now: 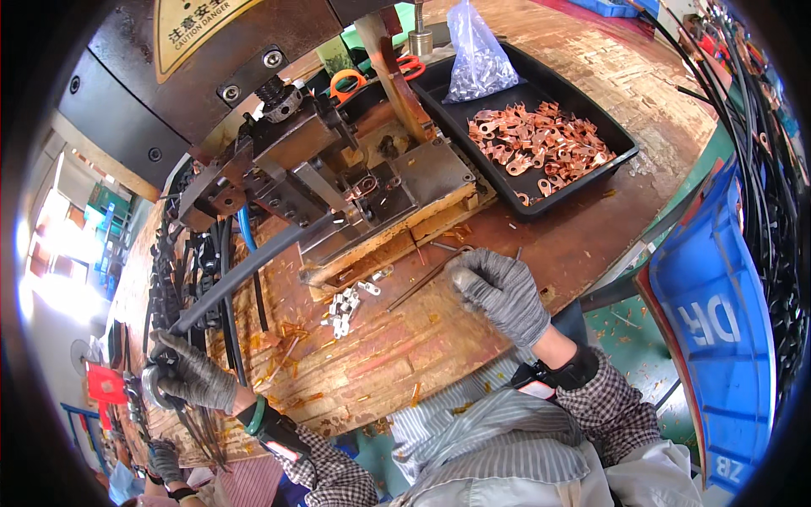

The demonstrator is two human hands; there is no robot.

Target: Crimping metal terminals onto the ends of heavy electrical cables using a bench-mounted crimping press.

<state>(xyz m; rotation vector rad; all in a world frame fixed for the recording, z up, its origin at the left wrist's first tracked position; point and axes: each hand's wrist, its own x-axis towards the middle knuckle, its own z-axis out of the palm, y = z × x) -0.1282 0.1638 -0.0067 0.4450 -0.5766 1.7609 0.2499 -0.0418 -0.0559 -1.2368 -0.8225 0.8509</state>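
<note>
My left hand (198, 376), in a grey glove, is closed around the lower end of a thick black cable (253, 266). The cable slants up to the right, and its far end lies at the die block of a press (346, 190). A copper lug (363, 187) sits in that die. Beside my left fingers a round metal ring (154, 387) shows. My right hand (504, 296), also gloved, hovers over the front of the table with fingers curled and closed. Its fingertips are near the upper end of a thin dark rod (427, 280); whatever they hold is hidden.
A black tray (583, 182) holds many copper lugs (541, 148) and a plastic bag (480, 59) of silvery pieces. Silvery lugs (342, 308) lie on the wooden table (380, 355). Scissors (346, 84) lie behind the press. A blue bin (714, 313) stands right. Another person's gloved hand (165, 460) shows lower left.
</note>
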